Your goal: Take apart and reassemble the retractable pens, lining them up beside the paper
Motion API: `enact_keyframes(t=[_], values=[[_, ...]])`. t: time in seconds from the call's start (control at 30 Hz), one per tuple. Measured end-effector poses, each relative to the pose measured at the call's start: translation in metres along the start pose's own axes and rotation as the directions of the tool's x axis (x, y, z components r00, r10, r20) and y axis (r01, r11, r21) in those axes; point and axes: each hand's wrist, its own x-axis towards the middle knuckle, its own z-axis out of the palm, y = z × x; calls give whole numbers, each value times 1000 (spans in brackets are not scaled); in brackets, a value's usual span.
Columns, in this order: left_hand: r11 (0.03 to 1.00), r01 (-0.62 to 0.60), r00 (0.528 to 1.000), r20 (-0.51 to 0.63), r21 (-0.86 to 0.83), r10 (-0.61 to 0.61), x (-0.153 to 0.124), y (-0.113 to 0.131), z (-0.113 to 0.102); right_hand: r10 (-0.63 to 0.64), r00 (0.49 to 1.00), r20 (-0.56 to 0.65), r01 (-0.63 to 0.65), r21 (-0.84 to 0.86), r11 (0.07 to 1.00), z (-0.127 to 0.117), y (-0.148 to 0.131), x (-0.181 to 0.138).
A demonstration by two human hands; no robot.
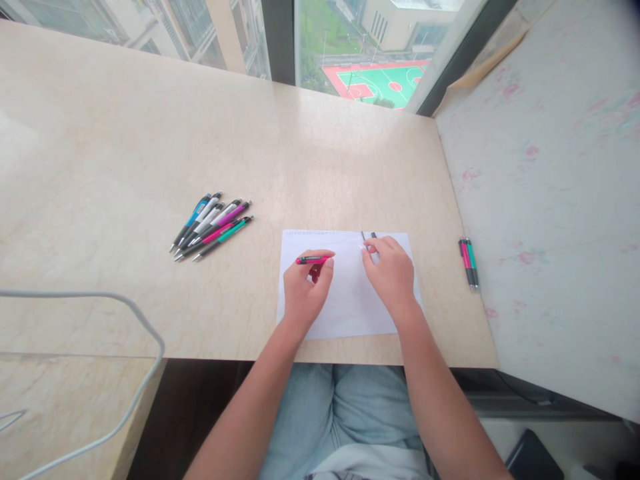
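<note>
In my left hand [309, 287] is a pink pen barrel [315, 261] with a black section, held crosswise between thumb and fingers above the paper. My right hand [390, 270] pinches a thin dark stick [363, 235] that looks like a pen refill; its lower end is hidden by the fingers. Just behind those fingers a small black piece [373, 235] shows at the paper's far edge, mostly covered by the hand. Both hands are over a white sheet of paper [350, 313], which has a faint line of print along its top.
Several click pens [213, 227] in blue, white, purple, pink and green lie piled at the left. Two pens [469, 265], pink and green, rest side by side by the floral wall panel [550, 200]. A grey cable [135, 307] loops across the left. Windows border the table's far side.
</note>
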Motion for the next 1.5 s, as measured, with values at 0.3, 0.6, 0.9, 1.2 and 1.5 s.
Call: enact_keyframes(t=[0.3, 0.6, 0.9, 1.2, 1.5], values=[[918, -317, 947, 133, 236, 293, -4, -8, 4, 225, 857, 463, -510, 826, 240, 7, -41, -46], [900, -395, 917, 144, 185, 373, -4, -12, 4, 328, 844, 425, -488, 862, 137, 5, -45, -56], [926, -368, 918, 190, 87, 347, -3, -7, 3, 287, 824, 488, -497, 866, -45, 9, -50, -55], [902, -428, 874, 282, 61, 396, -3, -9, 2, 265, 843, 468, -472, 880, -52, 3, -49, -52], [927, -322, 928, 257, 192, 269, -3, -17, 6, 493, 866, -83, -136, 910, 392, -39, -18, -22]])
